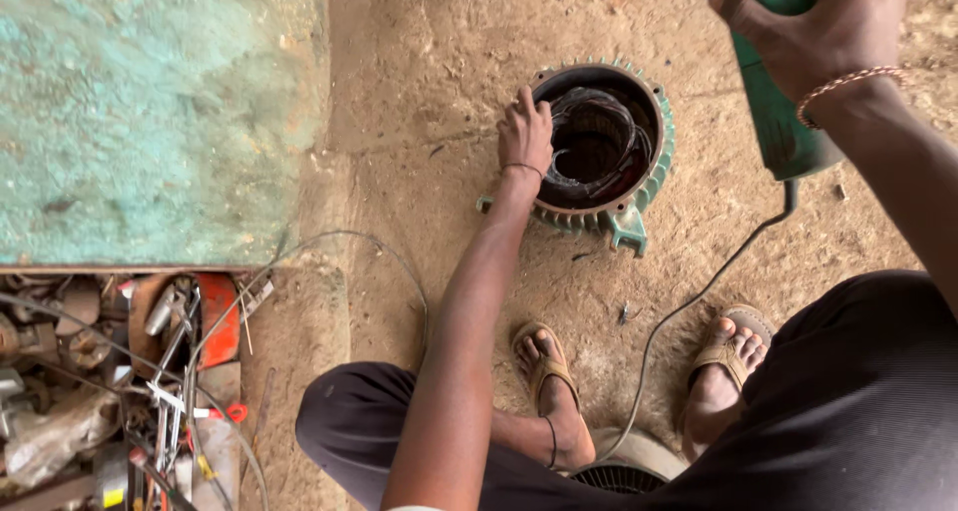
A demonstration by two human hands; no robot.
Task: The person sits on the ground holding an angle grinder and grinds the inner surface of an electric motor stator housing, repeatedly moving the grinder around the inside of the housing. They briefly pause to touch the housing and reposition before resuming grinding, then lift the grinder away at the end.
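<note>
I see the motor housing [639, 177] standing open end up on the dirt floor [429, 82], just ahead of my feet, with dark loops of old winding wire [589, 137] packed inside its round shell. My left hand [526, 132] rests on the near rim, fingers curled over the edge and pressing down to steady it. My right hand [813, 27] is wrapped tight around the body of a green power grinder [773, 122], held up over the far side of the housing; its cord [699, 296] trails back between my sandals. The tool's working end is out of view, so I cannot tell whether it is running. I judge this as the bracing step before cutting the windings. The next move calls for a firm hold on the rim and fingers kept well away from the tool.
</note>
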